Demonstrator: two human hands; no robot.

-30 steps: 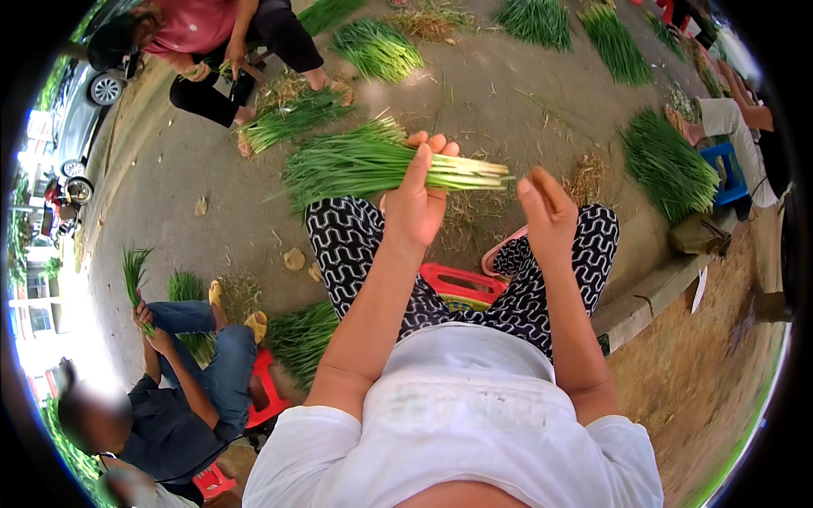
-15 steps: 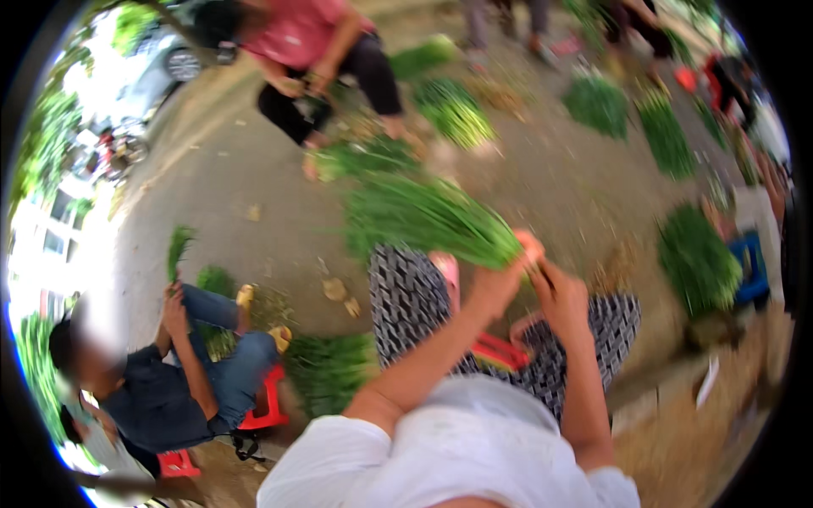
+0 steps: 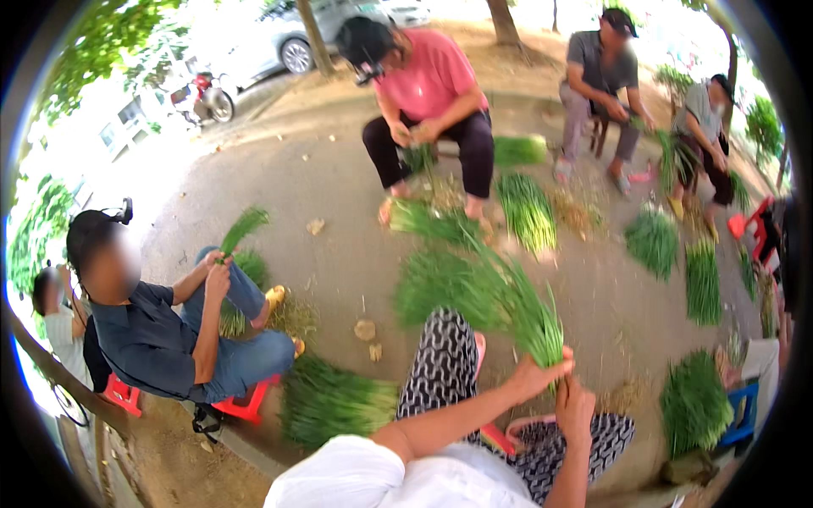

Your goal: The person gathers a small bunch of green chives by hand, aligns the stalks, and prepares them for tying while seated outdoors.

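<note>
My left hand (image 3: 542,374) is closed round the lower end of a bunch of long green chives (image 3: 535,326), whose leaves fan away from me to the upper left. Right beside it, my right hand (image 3: 576,408) is closed with fingers pinched near the stem ends; whatever is between them is too small to make out. Beyond my knee, a loose pile of chives (image 3: 445,288) lies on the ground, blurred and partly behind the held leaves. Another heap of chives (image 3: 326,402) rests to the left of my patterned trousers.
At left a person (image 3: 161,322) sits on a red stool (image 3: 248,400) holding chives. Across from me a person in pink (image 3: 432,80) trims by hand; two more sit at far right. Several chive heaps, one here (image 3: 694,402), lie on the pavement near a blue stool (image 3: 742,415).
My head view has shifted, so the scene sits lower and more people show. The held bunch now points more steeply away from me. Both hands stay close together at its stem end.
</note>
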